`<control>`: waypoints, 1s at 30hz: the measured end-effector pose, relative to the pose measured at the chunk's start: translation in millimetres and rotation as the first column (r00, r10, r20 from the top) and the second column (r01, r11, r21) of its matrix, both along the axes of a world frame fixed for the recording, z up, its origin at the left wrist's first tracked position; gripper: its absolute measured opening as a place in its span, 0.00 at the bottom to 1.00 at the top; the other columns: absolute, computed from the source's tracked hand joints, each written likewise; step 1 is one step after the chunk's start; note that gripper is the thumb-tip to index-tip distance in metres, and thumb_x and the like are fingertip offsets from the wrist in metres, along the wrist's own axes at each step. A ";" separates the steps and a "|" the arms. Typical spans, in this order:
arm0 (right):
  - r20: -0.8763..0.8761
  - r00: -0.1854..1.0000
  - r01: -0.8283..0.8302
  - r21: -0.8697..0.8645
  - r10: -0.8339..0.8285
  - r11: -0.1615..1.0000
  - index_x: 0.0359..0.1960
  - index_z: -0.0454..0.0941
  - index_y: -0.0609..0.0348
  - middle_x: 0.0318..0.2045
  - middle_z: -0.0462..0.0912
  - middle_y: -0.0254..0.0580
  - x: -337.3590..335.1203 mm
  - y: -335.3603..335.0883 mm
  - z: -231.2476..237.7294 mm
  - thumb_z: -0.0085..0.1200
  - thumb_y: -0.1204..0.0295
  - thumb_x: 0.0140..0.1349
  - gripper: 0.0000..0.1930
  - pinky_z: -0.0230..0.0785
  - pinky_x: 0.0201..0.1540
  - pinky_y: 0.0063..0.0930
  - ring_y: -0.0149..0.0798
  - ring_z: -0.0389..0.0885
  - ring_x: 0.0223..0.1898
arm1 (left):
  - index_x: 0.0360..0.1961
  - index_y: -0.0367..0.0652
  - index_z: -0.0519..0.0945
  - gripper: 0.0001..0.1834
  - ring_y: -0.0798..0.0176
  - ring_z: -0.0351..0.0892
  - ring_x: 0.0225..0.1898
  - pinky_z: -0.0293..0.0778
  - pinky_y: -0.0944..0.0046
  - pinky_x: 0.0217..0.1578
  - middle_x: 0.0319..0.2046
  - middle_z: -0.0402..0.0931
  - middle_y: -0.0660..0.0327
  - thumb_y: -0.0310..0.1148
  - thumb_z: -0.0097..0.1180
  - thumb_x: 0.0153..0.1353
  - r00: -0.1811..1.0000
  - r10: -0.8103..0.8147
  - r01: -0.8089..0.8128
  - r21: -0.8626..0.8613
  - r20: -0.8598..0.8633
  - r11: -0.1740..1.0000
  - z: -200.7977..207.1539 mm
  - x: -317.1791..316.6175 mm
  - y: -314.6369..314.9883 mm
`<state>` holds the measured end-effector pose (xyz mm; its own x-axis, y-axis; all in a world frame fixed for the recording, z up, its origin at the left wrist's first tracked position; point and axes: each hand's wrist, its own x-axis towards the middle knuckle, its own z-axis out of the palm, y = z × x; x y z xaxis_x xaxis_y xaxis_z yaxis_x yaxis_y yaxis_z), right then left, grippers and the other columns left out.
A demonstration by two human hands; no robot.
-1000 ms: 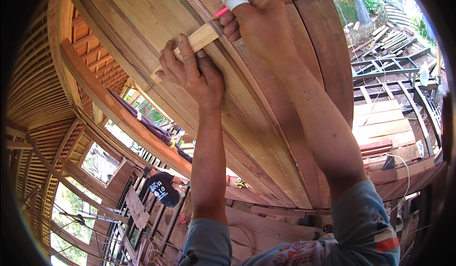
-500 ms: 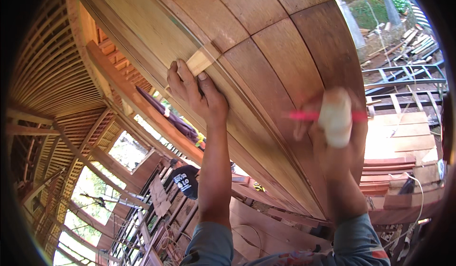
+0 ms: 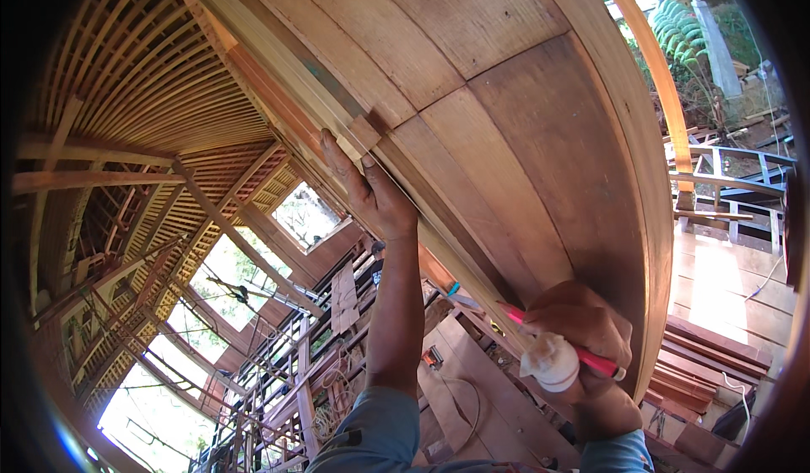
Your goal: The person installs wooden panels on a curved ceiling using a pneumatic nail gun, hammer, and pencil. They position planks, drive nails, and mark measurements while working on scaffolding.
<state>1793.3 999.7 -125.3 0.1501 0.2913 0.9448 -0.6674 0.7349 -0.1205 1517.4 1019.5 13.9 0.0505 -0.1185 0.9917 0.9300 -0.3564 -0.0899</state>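
Observation:
My left hand (image 3: 380, 199) pinches a small pale wooden block (image 3: 358, 137) between thumb and fingers, against the long edge beam of a curved wooden panel (image 3: 519, 178). A thin taut string (image 3: 291, 106) runs along that beam, close by the block. Lower right, my right hand (image 3: 582, 317) is closed at the beam's near end. It grips a pink stick (image 3: 597, 362) with a white, rounded, spool-like bundle (image 3: 550, 362) around or against it; which of these I cannot tell. The right palm and some fingers are hidden.
A slatted timber roof frame (image 3: 152, 59) fills the left. Below lie wooden boards (image 3: 451, 359) and a loose cable (image 3: 472, 389). Stacked planks (image 3: 696, 363) lie at the right, with metal frames (image 3: 734, 182) behind. A person (image 3: 378, 251) is partly visible beyond my left forearm.
The view has shifted along the panel. My right hand, blurred before over the panel's face, is now lower, at the beam's near end. My left hand stays on the block.

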 end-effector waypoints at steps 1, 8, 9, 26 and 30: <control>0.000 1.000 -0.003 0.007 0.003 1.000 0.45 0.81 0.67 0.36 0.85 0.53 0.2 0.8 0.3 0.70 0.72 0.56 0.17 0.79 0.38 0.36 0.48 0.86 0.35 | 0.76 0.33 0.55 0.30 0.49 0.46 0.79 0.43 0.52 0.75 0.76 0.53 0.47 0.28 0.42 0.75 1.000 0.002 -0.002 -0.002 -0.003 1.000 0.8 0.0 -0.2; 0.014 0.993 -0.117 -0.120 0.119 0.986 0.44 0.81 0.67 0.36 0.85 0.49 -0.4 -7.7 10.5 0.62 0.71 0.61 0.13 0.77 0.39 0.34 0.43 0.85 0.35 | 0.76 0.33 0.55 0.31 0.49 0.45 0.79 0.42 0.52 0.75 0.77 0.52 0.46 0.25 0.42 0.74 0.999 -0.017 0.017 -0.001 -0.046 1.000 0.6 -5.2 -3.2; 0.010 0.976 -0.212 -0.168 0.217 0.963 0.47 0.82 0.67 0.39 0.85 0.49 -2.4 -10.2 15.3 0.61 0.73 0.61 0.14 0.77 0.42 0.34 0.44 0.85 0.38 | 0.75 0.33 0.56 0.30 0.48 0.46 0.79 0.42 0.52 0.75 0.76 0.52 0.46 0.25 0.42 0.73 0.999 0.006 -0.006 0.007 -0.044 1.000 0.8 -6.0 -4.3; 0.137 0.973 0.226 -0.386 -0.186 0.895 0.28 0.81 0.66 0.20 0.81 0.46 -62.2 -20.9 176.3 0.54 0.64 0.71 0.17 0.72 0.29 0.35 0.37 0.81 0.24 | 0.72 0.40 0.67 0.29 0.41 0.53 0.75 0.39 0.40 0.73 0.73 0.58 0.42 0.27 0.49 0.70 0.998 0.036 -0.032 0.073 -0.060 0.997 1.7 3.6 0.2; 0.081 0.911 0.408 -0.320 -0.405 0.855 0.25 0.80 0.68 0.19 0.80 0.50 -81.8 -1.3 176.3 0.55 0.61 0.70 0.21 0.71 0.31 0.39 0.43 0.82 0.24 | 0.71 0.37 0.66 0.28 0.40 0.55 0.74 0.50 0.45 0.71 0.72 0.59 0.41 0.30 0.48 0.70 0.986 0.126 -0.114 0.109 -0.112 0.987 3.6 3.6 0.7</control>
